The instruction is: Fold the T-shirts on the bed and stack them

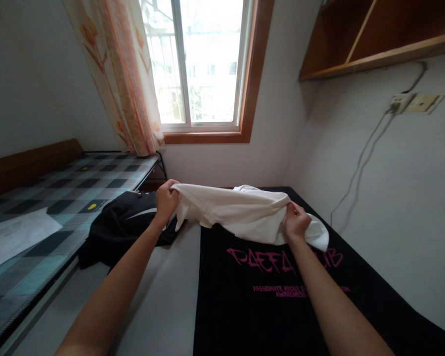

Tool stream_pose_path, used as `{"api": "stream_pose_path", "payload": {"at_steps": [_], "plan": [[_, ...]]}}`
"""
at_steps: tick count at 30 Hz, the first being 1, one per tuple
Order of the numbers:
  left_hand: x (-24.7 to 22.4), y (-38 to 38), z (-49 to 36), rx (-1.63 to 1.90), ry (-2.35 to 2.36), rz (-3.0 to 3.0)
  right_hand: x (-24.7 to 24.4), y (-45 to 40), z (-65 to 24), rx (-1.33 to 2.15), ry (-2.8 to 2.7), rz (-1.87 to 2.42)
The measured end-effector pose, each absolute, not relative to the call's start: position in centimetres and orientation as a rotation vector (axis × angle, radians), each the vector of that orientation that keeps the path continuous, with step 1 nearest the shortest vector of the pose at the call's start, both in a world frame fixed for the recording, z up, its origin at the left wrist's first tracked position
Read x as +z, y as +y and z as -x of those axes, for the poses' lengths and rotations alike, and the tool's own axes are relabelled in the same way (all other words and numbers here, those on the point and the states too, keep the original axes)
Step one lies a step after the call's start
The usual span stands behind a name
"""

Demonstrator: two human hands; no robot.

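Observation:
A white cloth garment (233, 210) is stretched sideways between my two hands, above the far end of the table. My left hand (167, 200) is closed round its left upper corner. At the other end, my right hand (296, 221) grips its right side. Folds hide the garment's exact kind. More white fabric (317, 233) lies just past my right hand; I cannot tell whether it belongs to the same piece. Beneath, a black cloth (241, 316) with pink lettering covers the table's right part. A crumpled black garment (114, 222) with a white stripe lies beside my left forearm.
On the left stands a bed (111, 170) with a checked mattress and a paper sheet (20, 235) on it. The grey-white tabletop (159, 301) shows between bed and black cloth. A wall, socket (400, 103) and hanging cord are at right, under a wooden shelf (378, 54).

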State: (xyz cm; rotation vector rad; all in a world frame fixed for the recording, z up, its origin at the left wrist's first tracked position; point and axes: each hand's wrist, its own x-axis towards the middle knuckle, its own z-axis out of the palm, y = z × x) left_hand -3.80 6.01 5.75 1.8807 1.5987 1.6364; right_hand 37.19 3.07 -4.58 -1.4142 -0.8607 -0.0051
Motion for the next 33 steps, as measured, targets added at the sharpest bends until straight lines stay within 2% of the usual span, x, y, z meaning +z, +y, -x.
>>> {"api": "stream_pose_path", "payload": {"at_steps": [5,9,15,19,23,27,29,33], "plan": [[5.8,6.1,3.5,1.693,1.514,-1.791,-5.9,3.8,-39.5,0.024,-0.632,1.433],[5.7,6.3,3.2,1.646,1.421,-1.742,-5.6,3.4,-38.9,-0.007,-0.684,1.493],[5.0,6.9,3.0,1.611,1.326,-1.538,-3.2,1.2,-34.5,-0.538,-1.105,1.543],[4.8,7.2,2.9,1.599,1.343,-1.522,-2.0,-0.1,-32.0,-0.640,-1.576,1.404],[5.0,6.4,2.9,1.495,1.656,-1.843,-2.6,-0.2,-30.2,-0.486,-2.054,1.271],[5.3,4.5,2.4,1.200,2.022,-2.447,-4.0,0.5,-29.1,-0.353,-2.198,1.303],[5.2,3.9,1.8,1.018,1.952,-2.696,-4.5,0.9,-29.0,-0.274,-2.170,1.330],[3.9,3.1,0.0,0.656,1.399,-3.084,-4.9,1.4,-29.5,-0.089,-1.985,1.357]]}}
